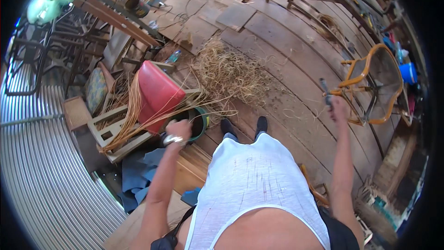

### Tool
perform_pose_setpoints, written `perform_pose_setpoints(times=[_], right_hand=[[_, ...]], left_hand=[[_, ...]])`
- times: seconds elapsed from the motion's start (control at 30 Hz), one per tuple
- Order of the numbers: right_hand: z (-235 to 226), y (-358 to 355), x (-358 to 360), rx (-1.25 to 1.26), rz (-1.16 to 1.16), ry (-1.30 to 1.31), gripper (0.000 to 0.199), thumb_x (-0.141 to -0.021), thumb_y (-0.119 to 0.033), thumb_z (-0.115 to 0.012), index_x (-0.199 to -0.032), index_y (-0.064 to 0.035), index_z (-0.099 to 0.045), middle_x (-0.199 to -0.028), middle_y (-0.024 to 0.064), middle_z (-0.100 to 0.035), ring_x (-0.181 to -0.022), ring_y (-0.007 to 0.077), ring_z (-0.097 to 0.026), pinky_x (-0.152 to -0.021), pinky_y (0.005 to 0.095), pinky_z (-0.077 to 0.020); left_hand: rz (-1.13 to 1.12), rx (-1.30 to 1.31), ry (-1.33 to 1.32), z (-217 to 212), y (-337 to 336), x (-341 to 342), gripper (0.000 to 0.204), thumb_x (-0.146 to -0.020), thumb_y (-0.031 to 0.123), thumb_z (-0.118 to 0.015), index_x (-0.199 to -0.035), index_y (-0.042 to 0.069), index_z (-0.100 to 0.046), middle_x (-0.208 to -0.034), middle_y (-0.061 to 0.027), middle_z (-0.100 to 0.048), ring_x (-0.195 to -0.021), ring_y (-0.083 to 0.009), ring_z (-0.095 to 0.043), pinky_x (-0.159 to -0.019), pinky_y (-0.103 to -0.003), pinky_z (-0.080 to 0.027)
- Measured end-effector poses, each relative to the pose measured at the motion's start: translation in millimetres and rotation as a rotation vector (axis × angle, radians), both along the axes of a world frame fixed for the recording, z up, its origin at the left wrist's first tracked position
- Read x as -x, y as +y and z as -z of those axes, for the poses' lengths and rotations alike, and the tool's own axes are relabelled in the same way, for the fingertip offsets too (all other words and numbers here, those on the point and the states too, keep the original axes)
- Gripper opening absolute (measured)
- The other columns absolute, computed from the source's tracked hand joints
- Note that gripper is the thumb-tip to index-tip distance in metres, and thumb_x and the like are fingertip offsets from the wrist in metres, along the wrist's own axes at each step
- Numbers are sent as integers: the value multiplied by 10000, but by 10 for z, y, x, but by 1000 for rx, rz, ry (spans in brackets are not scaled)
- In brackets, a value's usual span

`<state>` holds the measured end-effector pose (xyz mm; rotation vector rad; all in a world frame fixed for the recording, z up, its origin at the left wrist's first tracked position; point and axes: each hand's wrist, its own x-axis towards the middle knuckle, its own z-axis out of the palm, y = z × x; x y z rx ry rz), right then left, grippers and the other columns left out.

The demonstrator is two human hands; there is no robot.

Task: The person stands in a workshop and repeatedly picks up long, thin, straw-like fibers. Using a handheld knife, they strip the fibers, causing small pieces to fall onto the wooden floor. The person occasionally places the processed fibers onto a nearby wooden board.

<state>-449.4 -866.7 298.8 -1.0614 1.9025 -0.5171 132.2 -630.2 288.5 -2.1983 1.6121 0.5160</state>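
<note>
My right hand [340, 109] is closed around a short, dark-handled hand tool [326, 91] with a greyish end pointing away from me; its exact kind is too small to tell. A chair with an orange-brown frame [368, 67] stands just beyond that hand. My left hand [181, 130], wearing a metal wristwatch [174, 140], is closed above a dark bucket with a green rim [206, 121]. What its fingers hold, if anything, is hidden. Long tan cane strands [135, 106] run beside it, draped over a wooden frame [104, 132] and against a red padded seat [159, 88].
A heap of curly cane scraps [226, 71] lies on the plank floor [296, 83] ahead of my feet. Corrugated metal sheet [41, 171] covers the left side, with stacked dark chair frames [34, 60] behind. Blue sheet pieces [136, 176] lie below my left hand.
</note>
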Motion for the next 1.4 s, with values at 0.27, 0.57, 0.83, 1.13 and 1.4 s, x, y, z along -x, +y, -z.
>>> perform_pose_setpoints(times=[0.27, 0.57, 0.83, 1.13, 1.4], right_hand=[[185, 800, -2266, -50, -565, -180, 291, -932, -309, -527, -844, -35, -569, -636, 75, -551, -490, 150, -564, -464, 323, -446], [728, 152, -74, 233, -726, 419, 292, -911, -274, -505, -869, 7, -576, -792, 233, -598, -714, 370, -571, -639, 449, -427], [568, -250, 1416, 71, -557, 680, 329, -933, -311, -461, -902, 2, -557, -873, 265, -594, -864, 441, -572, -734, 493, -429], [578, -69, -505, 380, -793, 350, 197, -889, -212, -552, -899, -16, -563, -841, 214, -605, -796, 404, -588, -671, 466, -436], [-185, 403, -1905, 178, -1298, -313, 102, -925, -159, -534, -953, -68, -496, -717, 131, -523, -650, 251, -504, -633, 356, -440]], left_hand=[[-55, 203, 1133, 276, -684, 1869, 227, -917, 265, -583, -977, 58, -653, -779, -149, -652, -661, -273, -618, -641, -357, -495], [-231, -170, 763, -49, 427, -286, 203, -909, 216, -596, -969, 38, -672, -780, -117, -668, -708, -200, -624, -685, -320, -507], [-489, 45, 313, -178, 1283, -988, 200, -879, 250, -595, -958, 91, -687, -878, -174, -676, -840, -357, -646, -756, -413, -516], [209, 105, 516, 276, -168, 401, 159, -887, 222, -566, -910, 104, -670, -870, -82, -622, -876, -292, -601, -723, -408, -486], [704, 138, 378, -257, -1243, 1212, 112, -857, 301, -588, -939, 277, -659, -910, -14, -583, -1005, -237, -541, -907, -530, -355]])
